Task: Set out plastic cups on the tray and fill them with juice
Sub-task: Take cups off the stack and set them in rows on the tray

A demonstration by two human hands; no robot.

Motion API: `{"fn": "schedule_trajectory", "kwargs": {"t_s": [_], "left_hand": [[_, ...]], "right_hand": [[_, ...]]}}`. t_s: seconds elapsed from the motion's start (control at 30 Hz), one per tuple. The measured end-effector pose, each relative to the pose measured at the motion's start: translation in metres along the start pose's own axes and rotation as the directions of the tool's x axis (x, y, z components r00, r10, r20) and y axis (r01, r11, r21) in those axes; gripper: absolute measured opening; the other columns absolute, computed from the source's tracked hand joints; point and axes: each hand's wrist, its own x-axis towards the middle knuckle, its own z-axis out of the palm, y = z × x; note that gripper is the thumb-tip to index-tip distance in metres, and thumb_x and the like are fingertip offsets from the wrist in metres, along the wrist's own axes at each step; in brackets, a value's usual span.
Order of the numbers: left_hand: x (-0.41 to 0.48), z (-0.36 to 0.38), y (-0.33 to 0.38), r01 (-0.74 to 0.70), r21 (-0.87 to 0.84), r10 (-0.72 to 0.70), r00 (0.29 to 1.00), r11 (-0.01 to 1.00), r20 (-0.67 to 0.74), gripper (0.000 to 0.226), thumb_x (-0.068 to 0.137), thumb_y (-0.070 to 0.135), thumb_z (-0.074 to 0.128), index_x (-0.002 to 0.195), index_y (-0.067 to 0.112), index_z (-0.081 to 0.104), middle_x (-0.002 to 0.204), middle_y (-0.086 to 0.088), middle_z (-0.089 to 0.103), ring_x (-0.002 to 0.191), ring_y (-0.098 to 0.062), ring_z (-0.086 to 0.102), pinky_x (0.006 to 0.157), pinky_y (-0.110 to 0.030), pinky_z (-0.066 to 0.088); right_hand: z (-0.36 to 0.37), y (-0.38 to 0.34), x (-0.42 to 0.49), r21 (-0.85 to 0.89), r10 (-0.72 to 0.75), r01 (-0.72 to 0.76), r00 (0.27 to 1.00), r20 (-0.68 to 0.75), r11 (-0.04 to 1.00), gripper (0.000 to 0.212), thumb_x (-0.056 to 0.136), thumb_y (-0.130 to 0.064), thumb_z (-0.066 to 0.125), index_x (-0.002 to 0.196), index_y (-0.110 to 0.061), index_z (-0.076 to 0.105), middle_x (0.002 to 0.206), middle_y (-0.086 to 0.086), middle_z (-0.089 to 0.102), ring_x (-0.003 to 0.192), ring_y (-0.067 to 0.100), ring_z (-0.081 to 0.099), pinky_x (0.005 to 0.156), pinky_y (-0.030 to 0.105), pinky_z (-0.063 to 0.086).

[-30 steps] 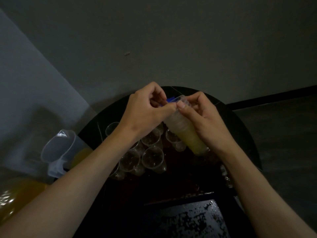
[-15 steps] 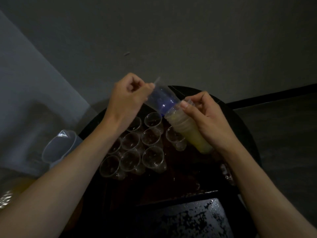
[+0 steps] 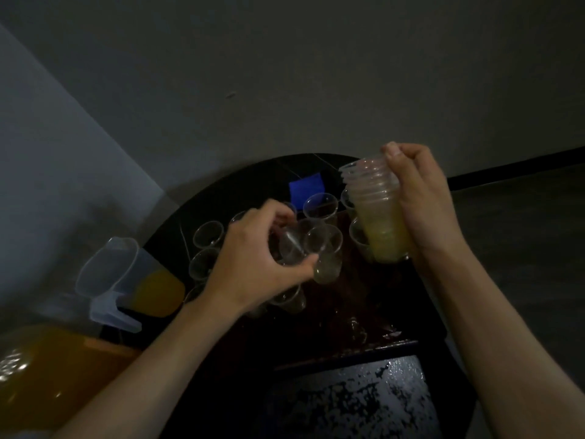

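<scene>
My left hand [image 3: 253,258] grips a single clear plastic cup [image 3: 292,245], tilted on its side just above the other cups. My right hand [image 3: 421,210] holds a stack of nested clear cups [image 3: 375,213], raised at the right, its lower part yellowish. Several empty clear cups [image 3: 207,234] stand in rows on the dark round tray [image 3: 342,315]; another cup [image 3: 329,261] stands right beside my left fingers. A clear jug of orange juice [image 3: 133,277] stands at the tray's left edge.
A blue square object [image 3: 306,186] lies at the tray's far side. A large container of orange juice [image 3: 47,375] fills the lower left. A dark, speckled, wet surface [image 3: 348,400] lies near me. Grey walls rise behind; the scene is dim.
My left hand pulled one cup off the top of the stack and carried it down over the cups on the tray. My right hand lifted the stack up and to the right.
</scene>
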Motion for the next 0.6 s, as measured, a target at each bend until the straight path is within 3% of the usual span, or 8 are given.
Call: {"fn": "schedule_trajectory", "kwargs": {"t_s": [0.17, 0.4, 0.6], "left_hand": [[-0.015, 0.034, -0.01, -0.05, 0.05, 0.045, 0.995, 0.998, 0.086, 0.065, 0.065, 0.065, 0.07, 0.117, 0.03, 0.057, 0.112, 0.014, 0.057, 0.104, -0.004, 0.056, 0.09, -0.035, 0.054], [-0.02, 0.062, -0.018, -0.134, 0.14, 0.125, 0.989, 0.981, 0.073, 0.059, 0.065, 0.059, 0.068, 0.111, 0.023, 0.059, 0.099, 0.017, 0.045, 0.092, -0.01, 0.052, 0.082, -0.029, 0.051], [-0.02, 0.072, -0.024, -0.137, 0.136, 0.124, 0.987, 0.981, 0.101, 0.054, 0.065, 0.056, 0.07, 0.108, 0.025, 0.057, 0.101, 0.017, 0.049, 0.093, -0.008, 0.051, 0.082, -0.025, 0.047]], "right_hand": [[-0.001, -0.002, 0.001, 0.042, 0.005, -0.004, 0.999, -0.032, 0.999, 0.033, 0.103, -0.033, 0.05, 0.125, -0.009, 0.053, 0.073, -0.024, 0.07, 0.063, -0.005, 0.066, 0.052, 0.014, 0.051], [-0.002, 0.0, 0.005, 0.036, 0.015, -0.014, 1.0, -0.025, 0.999, 0.032, 0.101, -0.037, 0.052, 0.123, -0.014, 0.055, 0.08, -0.02, 0.072, 0.074, 0.0, 0.07, 0.062, 0.018, 0.055], [-0.003, -0.001, 0.005, 0.045, 0.013, -0.011, 0.999, -0.043, 0.999, 0.031, 0.1, -0.039, 0.053, 0.12, -0.016, 0.058, 0.087, -0.012, 0.072, 0.079, 0.002, 0.07, 0.068, 0.022, 0.056]]}}
